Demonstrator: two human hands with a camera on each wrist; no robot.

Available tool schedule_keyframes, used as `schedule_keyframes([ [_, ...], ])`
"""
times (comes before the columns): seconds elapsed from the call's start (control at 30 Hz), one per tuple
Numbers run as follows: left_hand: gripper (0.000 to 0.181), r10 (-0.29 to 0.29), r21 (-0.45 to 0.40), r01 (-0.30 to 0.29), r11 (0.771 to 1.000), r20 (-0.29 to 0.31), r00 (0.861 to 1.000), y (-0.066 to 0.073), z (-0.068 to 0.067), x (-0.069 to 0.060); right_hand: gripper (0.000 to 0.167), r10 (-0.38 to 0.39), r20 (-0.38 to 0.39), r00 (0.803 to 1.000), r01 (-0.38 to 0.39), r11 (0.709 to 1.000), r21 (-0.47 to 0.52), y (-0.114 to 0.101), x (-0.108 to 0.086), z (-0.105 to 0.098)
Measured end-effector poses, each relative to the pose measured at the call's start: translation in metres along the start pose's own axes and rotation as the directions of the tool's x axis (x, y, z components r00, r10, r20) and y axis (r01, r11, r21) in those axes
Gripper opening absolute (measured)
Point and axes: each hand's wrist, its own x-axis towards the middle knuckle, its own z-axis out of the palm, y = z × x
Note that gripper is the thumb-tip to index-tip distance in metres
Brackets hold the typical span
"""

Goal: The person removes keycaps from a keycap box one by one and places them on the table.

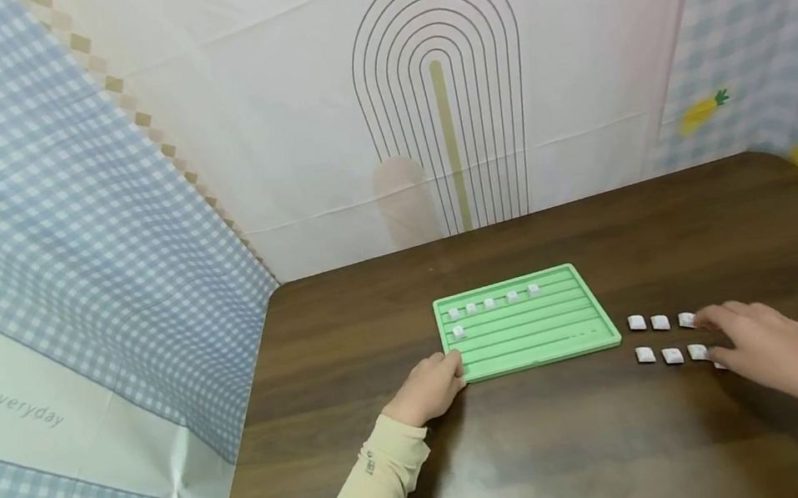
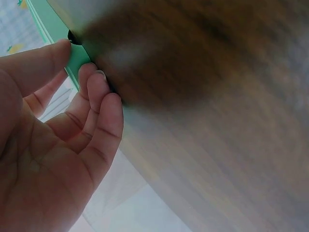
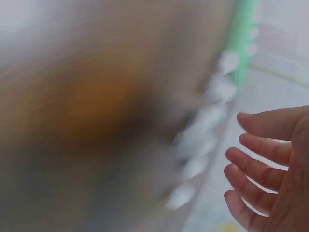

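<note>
Patterned cloth (image 1: 290,112) is hanging behind and beside a dark brown wooden table (image 1: 335,341). Head view: a green ridged tray (image 1: 532,337) is lying flat near the middle of the table. Six white pieces (image 1: 489,303) are sitting in it, five along the far row and one at the left end of the next row. The left hand (image 1: 427,388), below a pale yellow sleeve (image 1: 376,479), is gripping the tray's near left corner. To the right of the tray, loose white pieces (image 1: 660,322) are lying in two rows, seven of them showing. The right hand (image 1: 775,342) is hovering at the right end of these rows, partly covering one piece; whether its fingertips are touching any piece cannot be told.

Left wrist view: the thumb and bent fingers of the left hand are pinching the tray's edge between them.

Right wrist view: the right hand is standing with its fingers slightly bent and spread apart, nothing between them. Blurred white pieces are lying beyond the fingertips, the green tray farther off.
</note>
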Motion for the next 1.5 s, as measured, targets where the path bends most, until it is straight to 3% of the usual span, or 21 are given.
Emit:
schedule_keyframes([
  [0.17,0.008,-0.010,0.013,0.010,1.000,-0.005,1.000,0.000,-0.001,-0.001,0.030,-0.157,-0.105,0.982,0.163,0.985,0.048,-0.066,0.035,-0.001],
  [0.3,0.008,-0.032,-0.001,0.032,1.000,0.017,0.999,0.000,-0.001,-0.001,0.021,-0.262,-0.195,0.945,0.278,0.959,0.058,-0.124,0.076,0.027],
  [0.4,0.008,-0.030,0.012,0.030,0.999,0.016,0.999,0.001,0.003,0.001,0.021,-0.302,-0.217,0.928,0.322,0.944,0.066,-0.162,0.104,0.046],
  [0.53,0.009,-0.013,0.043,0.013,0.999,0.000,1.000,0.004,0.008,0.005,0.024,-0.298,-0.154,0.942,0.314,0.945,0.089,-0.197,0.128,0.060],
  [0.67,0.008,-0.018,0.035,0.018,0.999,0.014,1.000,0.007,0.008,0.007,0.021,-0.265,-0.104,0.959,0.272,0.960,0.064,-0.210,0.137,0.070],
  [0.9,0.009,-0.017,0.057,0.018,0.998,-0.010,1.000,0.006,0.005,0.007,0.009,-0.258,-0.149,0.954,0.264,0.964,0.018,-0.213,0.143,0.076],
  [1.0,0.009,-0.021,0.058,0.022,0.998,-0.014,1.000,0.005,0.003,0.006,0.011,-0.266,-0.131,0.955,0.272,0.962,0.030,-0.214,0.144,0.075],
  [1.1,0.008,-0.020,0.048,0.020,0.999,0.004,1.000,0.002,0.001,0.004,0.015,-0.277,-0.129,0.952,0.287,0.956,0.064,-0.212,0.143,0.067],
  [1.2,0.008,-0.022,0.052,0.021,0.998,0.004,1.000,0.000,-0.002,0.002,0.017,-0.291,-0.176,0.940,0.312,0.944,0.106,-0.201,0.136,0.047],
  [1.27,0.007,-0.023,0.050,0.023,0.999,0.002,1.000,0.000,-0.001,0.003,0.017,-0.293,-0.211,0.933,0.321,0.940,0.115,-0.181,0.124,0.030],
  [1.33,0.007,-0.026,0.044,0.026,0.999,0.008,1.000,0.001,-0.001,0.004,0.018,-0.276,-0.215,0.937,0.305,0.945,0.115,-0.155,0.104,0.012],
  [1.5,0.008,-0.016,0.023,0.016,1.000,0.025,1.000,0.003,0.001,0.002,0.021,-0.156,-0.168,0.973,0.171,0.983,0.074,-0.066,0.039,-0.012],
])
